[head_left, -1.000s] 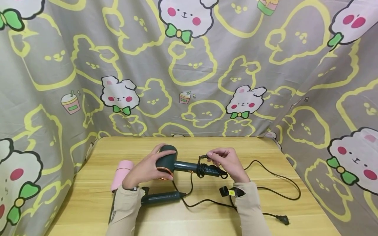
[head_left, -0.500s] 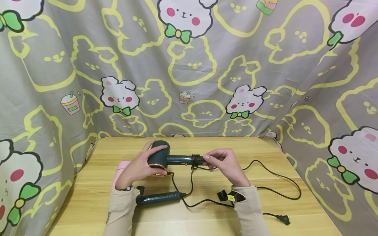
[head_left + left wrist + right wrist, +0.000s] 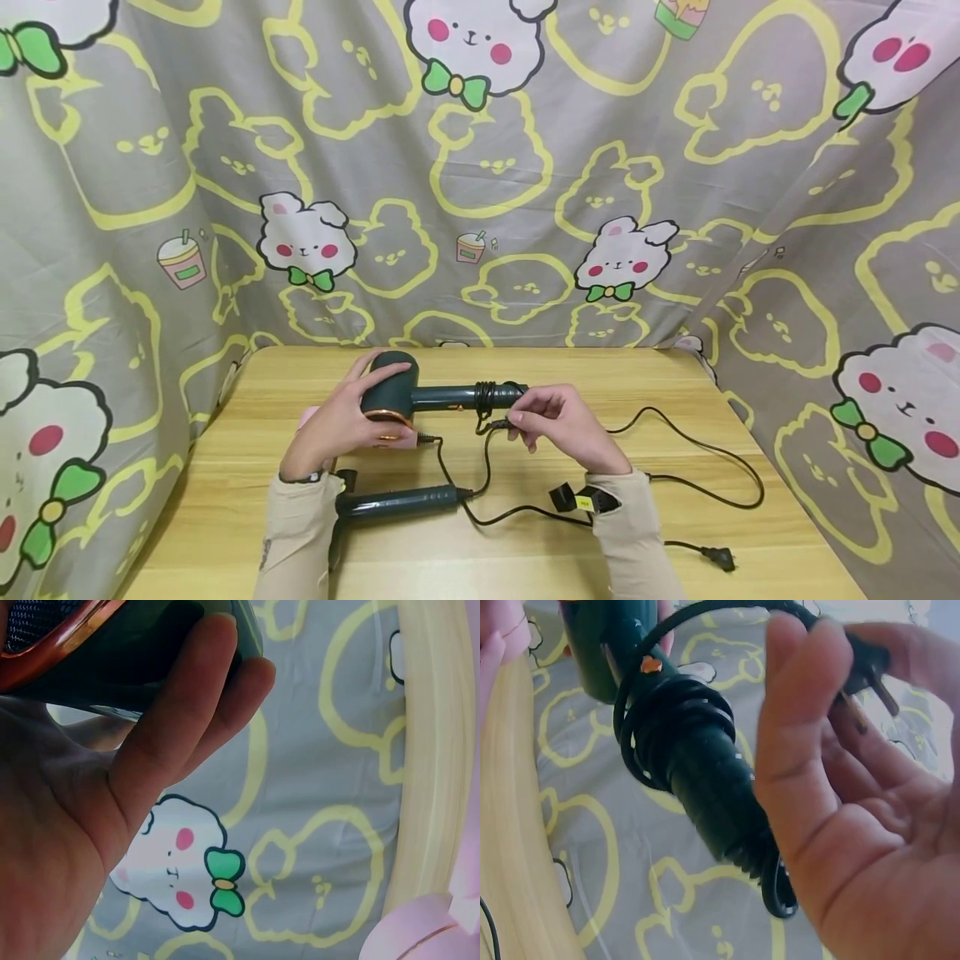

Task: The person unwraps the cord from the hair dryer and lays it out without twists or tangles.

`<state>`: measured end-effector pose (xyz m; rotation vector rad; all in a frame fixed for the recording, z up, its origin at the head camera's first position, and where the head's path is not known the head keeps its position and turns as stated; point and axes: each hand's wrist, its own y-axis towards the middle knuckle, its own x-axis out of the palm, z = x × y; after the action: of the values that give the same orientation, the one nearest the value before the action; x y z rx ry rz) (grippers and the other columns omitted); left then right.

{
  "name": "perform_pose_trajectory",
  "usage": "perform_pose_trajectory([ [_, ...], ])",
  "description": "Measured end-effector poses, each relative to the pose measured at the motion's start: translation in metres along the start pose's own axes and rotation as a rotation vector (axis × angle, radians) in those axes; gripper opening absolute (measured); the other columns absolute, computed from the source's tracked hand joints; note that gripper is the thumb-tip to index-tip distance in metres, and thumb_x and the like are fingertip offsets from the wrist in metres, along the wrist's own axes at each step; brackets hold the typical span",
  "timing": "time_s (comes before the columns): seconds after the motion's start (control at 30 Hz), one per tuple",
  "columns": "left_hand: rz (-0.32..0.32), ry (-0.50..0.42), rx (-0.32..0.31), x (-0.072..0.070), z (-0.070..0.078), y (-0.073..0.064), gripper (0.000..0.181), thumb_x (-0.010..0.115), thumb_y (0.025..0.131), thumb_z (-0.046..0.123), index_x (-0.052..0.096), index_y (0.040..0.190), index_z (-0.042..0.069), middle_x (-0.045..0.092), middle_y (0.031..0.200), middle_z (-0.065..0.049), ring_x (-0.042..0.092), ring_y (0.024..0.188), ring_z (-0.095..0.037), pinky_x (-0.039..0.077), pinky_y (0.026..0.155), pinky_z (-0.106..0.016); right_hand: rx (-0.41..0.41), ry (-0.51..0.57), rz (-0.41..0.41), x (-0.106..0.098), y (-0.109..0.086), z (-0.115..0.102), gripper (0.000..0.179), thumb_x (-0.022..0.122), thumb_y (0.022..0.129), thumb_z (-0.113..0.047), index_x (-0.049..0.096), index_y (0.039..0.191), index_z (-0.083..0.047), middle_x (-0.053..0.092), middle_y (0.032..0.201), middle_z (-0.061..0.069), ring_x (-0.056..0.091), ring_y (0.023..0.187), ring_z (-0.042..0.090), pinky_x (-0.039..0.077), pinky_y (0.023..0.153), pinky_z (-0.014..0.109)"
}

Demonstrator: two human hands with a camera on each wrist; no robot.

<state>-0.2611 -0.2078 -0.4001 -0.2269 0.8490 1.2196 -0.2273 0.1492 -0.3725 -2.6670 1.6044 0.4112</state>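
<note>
My left hand [image 3: 337,425] grips the rounded head of a dark green hair dryer [image 3: 392,385] with a copper rim, held above the table with its handle pointing right. Its black cord [image 3: 679,724] is wound several times round the handle. Between thumb and fingers, my right hand [image 3: 566,425] pinches the cord's plug [image 3: 868,664], whose metal prongs show in the right wrist view. A short length of cord runs from the coil to that plug. In the left wrist view, thumb and fingers spread round the dryer's glossy body [image 3: 142,671].
On the wooden table [image 3: 465,567], a second dark green dryer [image 3: 401,502] lies near my left sleeve. A pink hair dryer [image 3: 397,442] is mostly hidden behind my left hand. Black cords loop to the right, one ending in a plug [image 3: 718,558]. Patterned curtain [image 3: 495,167] surrounds the table.
The held dryer has shifted left and slightly up with my left hand. My right hand has drawn the plug from above the handle to just below it.
</note>
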Motion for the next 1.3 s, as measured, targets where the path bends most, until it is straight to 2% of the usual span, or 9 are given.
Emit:
perform_pose_trajectory([
  [0.3,0.007,0.000,-0.022,-0.005,-0.001,-0.003,0.092,0.096,0.067,0.050,0.053,0.148,0.039,0.022,0.170,-0.008,0.050,0.134,-0.049,0.051,0.097,-0.059,0.050,-0.049,-0.214,-0.007,0.002,0.012,0.022,0.065,0.102,-0.018,0.075,0.110,0.000,0.075,0.089,0.026,0.068,0.064,0.012,0.061,0.064,0.036],
  [0.47,0.007,0.008,-0.032,-0.006,0.000,-0.003,0.091,0.095,0.067,0.052,0.053,0.148,0.040,0.021,0.170,-0.010,0.049,0.135,-0.051,0.052,0.096,-0.062,0.081,-0.055,-0.298,-0.009,0.003,0.016,0.024,0.065,0.103,-0.019,0.075,0.115,0.000,0.074,0.091,0.029,0.070,0.067,0.015,0.062,0.065,0.037],
  [0.87,0.022,0.000,-0.027,-0.011,-0.002,-0.007,0.089,0.095,0.069,0.049,0.053,0.147,0.041,0.023,0.170,-0.007,0.047,0.136,-0.050,0.051,0.097,-0.063,0.123,-0.031,-0.363,-0.015,0.008,0.035,0.023,0.066,0.102,-0.019,0.075,0.115,-0.002,0.074,0.091,0.024,0.066,0.061,0.008,0.061,0.059,0.035],
  [1.0,0.030,-0.009,-0.026,-0.012,-0.003,-0.008,0.088,0.096,0.070,0.045,0.054,0.147,0.042,0.023,0.170,-0.007,0.047,0.136,-0.050,0.051,0.096,-0.061,0.115,-0.030,-0.385,-0.018,0.011,0.043,0.026,0.065,0.102,-0.019,0.073,0.117,0.002,0.071,0.093,0.032,0.066,0.061,0.008,0.061,0.058,0.035],
  [1.1,0.031,-0.014,-0.026,-0.013,-0.003,-0.008,0.088,0.096,0.069,0.044,0.054,0.147,0.041,0.023,0.170,-0.006,0.047,0.136,-0.049,0.050,0.097,-0.061,0.139,-0.021,-0.385,-0.021,0.014,0.051,0.029,0.066,0.102,-0.018,0.072,0.118,0.005,0.069,0.095,0.037,0.066,0.060,0.007,0.060,0.057,0.032],
  [1.2,0.027,-0.018,-0.023,-0.012,-0.002,-0.008,0.089,0.096,0.068,0.046,0.055,0.146,0.041,0.024,0.170,-0.006,0.046,0.137,-0.049,0.050,0.098,-0.061,0.177,0.002,-0.365,-0.023,0.015,0.057,0.030,0.067,0.101,-0.017,0.070,0.119,0.007,0.070,0.091,0.030,0.064,0.059,0.007,0.059,0.055,0.029],
  [1.3,0.017,-0.025,-0.019,-0.011,-0.001,-0.007,0.089,0.096,0.067,0.049,0.055,0.146,0.040,0.025,0.170,-0.007,0.045,0.139,-0.049,0.049,0.100,-0.061,0.211,0.032,-0.332,-0.025,0.016,0.064,0.030,0.068,0.100,-0.016,0.070,0.119,0.007,0.071,0.086,0.014,0.062,0.058,0.006,0.058,0.054,0.026],
])
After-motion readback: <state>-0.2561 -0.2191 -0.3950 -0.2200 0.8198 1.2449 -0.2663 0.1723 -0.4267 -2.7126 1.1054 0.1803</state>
